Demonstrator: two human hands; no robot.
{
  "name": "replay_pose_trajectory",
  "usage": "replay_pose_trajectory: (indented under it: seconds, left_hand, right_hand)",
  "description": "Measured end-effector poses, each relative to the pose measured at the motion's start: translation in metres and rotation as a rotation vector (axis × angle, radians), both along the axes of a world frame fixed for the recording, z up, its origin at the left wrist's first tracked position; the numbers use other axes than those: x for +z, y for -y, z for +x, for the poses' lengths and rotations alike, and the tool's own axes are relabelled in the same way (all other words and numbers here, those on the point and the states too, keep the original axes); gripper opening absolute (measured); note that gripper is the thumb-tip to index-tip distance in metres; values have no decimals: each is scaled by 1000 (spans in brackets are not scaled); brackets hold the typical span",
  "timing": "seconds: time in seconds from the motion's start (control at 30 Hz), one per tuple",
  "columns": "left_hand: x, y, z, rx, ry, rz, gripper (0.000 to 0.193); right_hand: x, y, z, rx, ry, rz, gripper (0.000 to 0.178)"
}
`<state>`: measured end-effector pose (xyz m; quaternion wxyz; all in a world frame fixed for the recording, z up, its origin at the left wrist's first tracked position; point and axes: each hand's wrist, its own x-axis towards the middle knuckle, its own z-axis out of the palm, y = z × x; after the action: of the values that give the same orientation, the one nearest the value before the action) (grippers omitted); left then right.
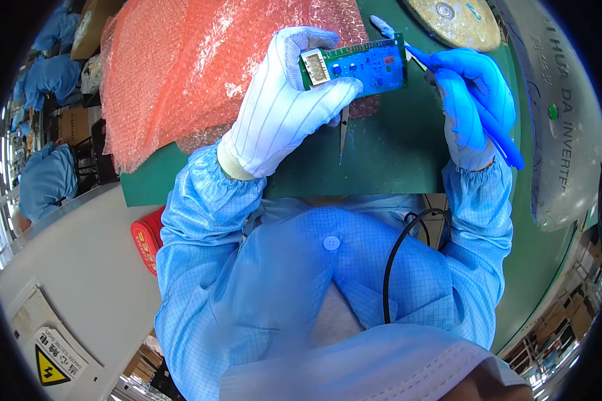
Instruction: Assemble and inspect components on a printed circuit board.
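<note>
My left hand (294, 93), in a striped white glove, grips a green circuit board (371, 67) by its left end, thumb across the front. The board is tilted up and carries a white rectangular part and small components. Below the board, a slim pointed metal tool (343, 137) sticks down beside my left fingers; whether they hold it I cannot tell. In my right hand (475, 100), also gloved and lit blue, is a long blue pen-shaped tool (498, 134). Its upper end lies close to the board's right edge; contact cannot be made out.
Pink bubble wrap (174, 67) covers the left of the green table (394, 154). A round stained disc (456, 20) lies at the far right, near a large grey-white housing (562, 120). A black cable (386, 281) crosses my lap. A red container (148, 239) is at left.
</note>
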<state>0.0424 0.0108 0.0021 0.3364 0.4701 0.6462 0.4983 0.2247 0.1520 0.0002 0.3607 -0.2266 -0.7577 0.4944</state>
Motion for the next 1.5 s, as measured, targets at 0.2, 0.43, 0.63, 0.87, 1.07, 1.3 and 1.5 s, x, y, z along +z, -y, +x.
replay_pose_trajectory:
  seconds: [0.2,0.43,0.63,0.87,1.07,1.3,1.5]
  left_hand:
    - [5,-3,2,8,79,-54,52]
    - [-8,-2,0,27,176,45,52]
    - [-2,2,8,-158,145,-17,61]
    - [41,36,-14,-69,-515,132,40]
    - [44,-29,-136,132,-969,-193,38]
    - [1,-95,-194,178,-1266,-464,46]
    - [-9,-95,-207,203,-1285,-377,44]
  right_hand:
    - [-4,-10,4,40,14,104,12]
    - [2,-5,-13,-58,-159,-122,32]
    - [-3,-5,-4,41,33,-172,21]
    - [-11,-52,132,-431,-29,-3,27]
    - [-57,-182,339,-1024,373,266,35]
    - [3,-63,197,-1060,922,511,42]
    - [4,61,26,-268,562,587,22]
